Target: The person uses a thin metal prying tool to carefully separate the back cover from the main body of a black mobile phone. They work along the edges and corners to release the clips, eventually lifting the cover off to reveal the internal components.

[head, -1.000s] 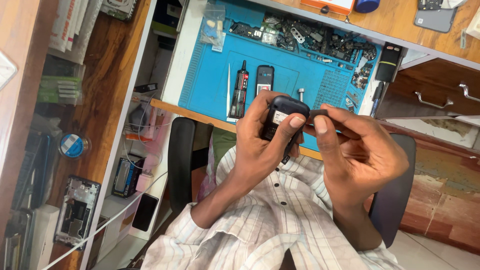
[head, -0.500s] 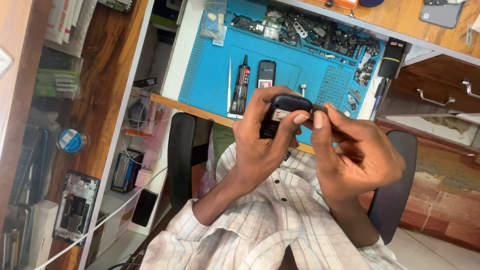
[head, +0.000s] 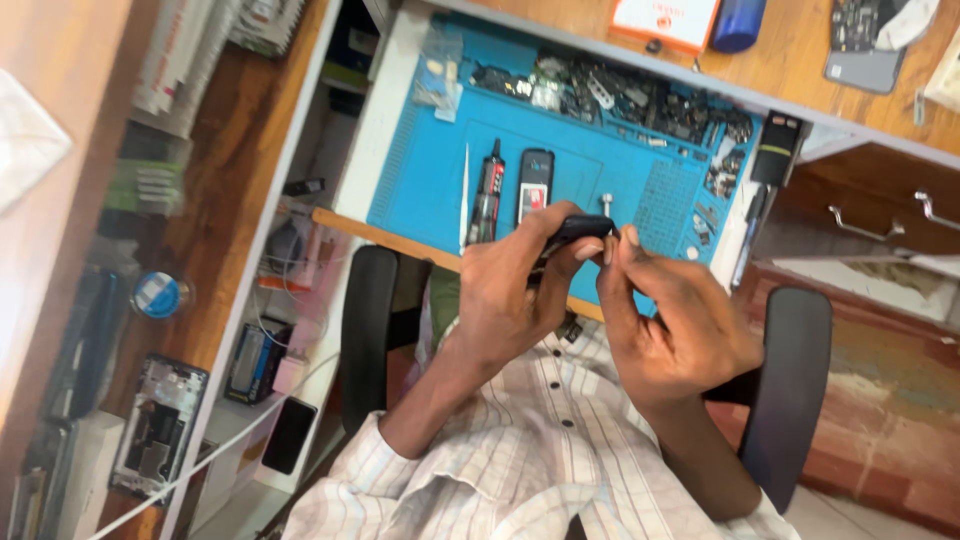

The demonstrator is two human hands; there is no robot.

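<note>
My left hand [head: 510,290] grips a small black phone [head: 572,232], held edge-on above the front edge of a blue work mat [head: 590,165]. My right hand [head: 675,325] pinches the phone's upper right end with thumb and forefinger. Both hands hover over my lap, in front of a checked shirt. On the mat behind the hands lie another small black phone [head: 535,185], a black glue tube [head: 488,192] and a thin white pry tool [head: 465,195].
Many small phone parts [head: 640,100] fill the mat's far strip. A black tool [head: 772,160] lies at its right edge. An orange box [head: 665,20] and blue cylinder [head: 738,20] sit on the wooden desk. Shelves at left hold a phone frame [head: 160,425] and tape roll [head: 158,295]. Chair arms [head: 790,385] flank me.
The phone has turned from showing its back to nearly edge-on in my hands. My view has tilted and shifted slightly, so the mat sits lower in the frame.
</note>
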